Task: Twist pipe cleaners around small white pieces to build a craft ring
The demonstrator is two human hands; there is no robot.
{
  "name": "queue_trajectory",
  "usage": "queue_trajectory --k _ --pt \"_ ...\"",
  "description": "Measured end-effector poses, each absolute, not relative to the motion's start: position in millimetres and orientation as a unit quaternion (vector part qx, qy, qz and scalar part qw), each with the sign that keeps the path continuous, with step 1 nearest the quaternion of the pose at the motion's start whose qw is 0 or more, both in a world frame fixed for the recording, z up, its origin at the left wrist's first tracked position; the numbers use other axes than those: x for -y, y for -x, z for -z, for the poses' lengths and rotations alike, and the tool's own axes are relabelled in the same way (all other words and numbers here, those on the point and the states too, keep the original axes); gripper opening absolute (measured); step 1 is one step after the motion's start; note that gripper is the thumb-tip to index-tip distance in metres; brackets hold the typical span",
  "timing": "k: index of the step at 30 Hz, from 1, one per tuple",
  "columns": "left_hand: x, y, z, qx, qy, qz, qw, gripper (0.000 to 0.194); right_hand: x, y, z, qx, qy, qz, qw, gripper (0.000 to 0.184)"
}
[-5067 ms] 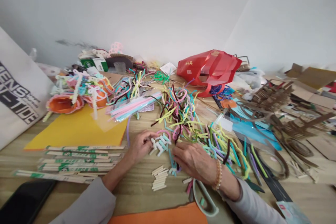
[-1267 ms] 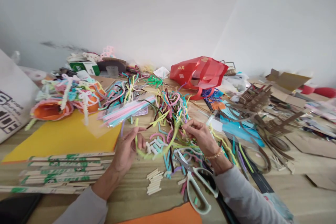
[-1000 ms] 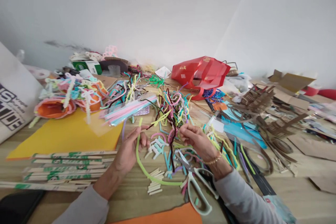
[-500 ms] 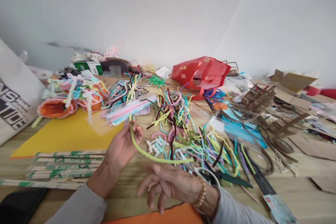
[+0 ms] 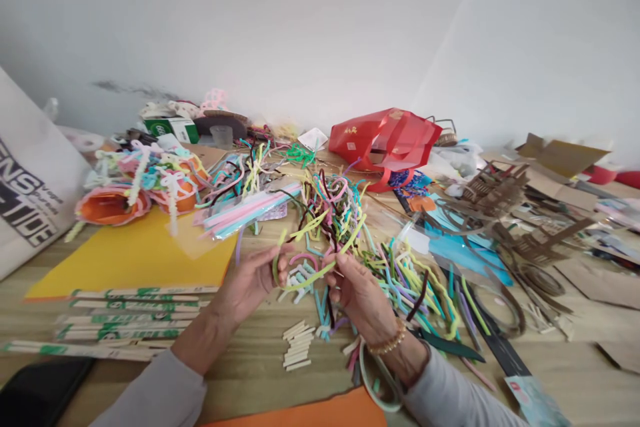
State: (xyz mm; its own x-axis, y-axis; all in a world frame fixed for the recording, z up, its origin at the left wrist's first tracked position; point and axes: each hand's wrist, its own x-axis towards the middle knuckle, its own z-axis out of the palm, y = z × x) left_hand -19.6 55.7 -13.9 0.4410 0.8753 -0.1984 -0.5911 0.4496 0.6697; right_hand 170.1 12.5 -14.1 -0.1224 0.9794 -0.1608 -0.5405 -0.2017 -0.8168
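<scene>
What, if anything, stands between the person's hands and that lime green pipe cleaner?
Nothing visible does: the lime-green pipe cleaner is held in both the left hand and the right hand, with nothing lying across it between them.

Red gift bag (image 5: 383, 141), yellow card sheet (image 5: 127, 259), and cardboard cutouts (image 5: 493, 190) across a wooden table (image 5: 550, 373).

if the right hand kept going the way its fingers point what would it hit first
Probably the tangled heap of multicoloured pipe cleaners, just ahead of the fingers of the right hand, which hold the lime pipe cleaner. Height above the table is hard to judge, so the hand might pass over the heap's edge.
</scene>
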Motion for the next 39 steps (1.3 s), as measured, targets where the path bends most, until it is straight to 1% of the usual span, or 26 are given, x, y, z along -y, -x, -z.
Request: queue_trajectory --k 4,7,8,10,13,16,19,23,31,35,37,39 --pt "-51.9 16.9 14.6 -0.268 -0.396 -0.407 0.778 0.023 -17.4 -173.2 15.6 0.360 0.377 -0.655 0.547 0.030" --pt "-51.1 15.9 14.5 -0.275 -0.430 -0.390 0.767 0.028 -19.2 -176.4 16.7 0.418 0.388 -0.623 0.535 0.032" --pt "-51.1 15.6 15.0 -0.280 -0.434 -0.387 0.764 0.030 -19.2 -177.7 16.8 0.448 0.398 -0.609 0.519 0.034" --pt "-51.1 15.3 16.4 -0.293 -0.443 -0.382 0.756 0.032 -18.4 -180.0 16.2 0.524 0.416 -0.584 0.459 0.038" --pt "-50.8 14.8 18.7 -0.320 -0.476 -0.369 0.731 0.027 -15.8 -182.2 14.4 0.628 0.424 -0.545 0.359 0.040" --pt "-50.3 14.6 18.8 -0.342 -0.540 -0.343 0.688 0.025 -15.0 -184.0 13.0 0.672 0.432 -0.512 0.316 0.040" --pt "-50.1 14.7 17.7 -0.344 -0.603 -0.323 0.643 0.028 -16.6 -186.5 12.5 0.689 0.436 -0.494 0.302 0.038" --pt "-50.1 15.4 18.4 -0.337 -0.640 -0.313 0.615 0.029 -18.7 -189.6 11.0 0.709 0.439 -0.476 0.280 0.036" --pt "-48.2 15.8 19.9 -0.346 -0.710 -0.288 0.541 0.035 -20.3 -193.6 8.5 0.770 0.442 -0.393 0.241 0.031" --pt "-45.6 15.3 20.0 -0.357 -0.716 -0.283 0.528 0.040 -19.0 -194.5 9.8 0.790 0.450 -0.345 0.232 0.029" --pt "-45.8 15.4 21.5 -0.358 -0.715 -0.282 0.531 0.044 -18.5 -194.2 9.4 0.792 0.450 -0.341 0.232 0.028" --pt "-47.1 16.0 22.7 -0.355 -0.698 -0.285 0.553 0.043 -18.6 -193.8 8.5 0.785 0.446 -0.356 0.241 0.029"
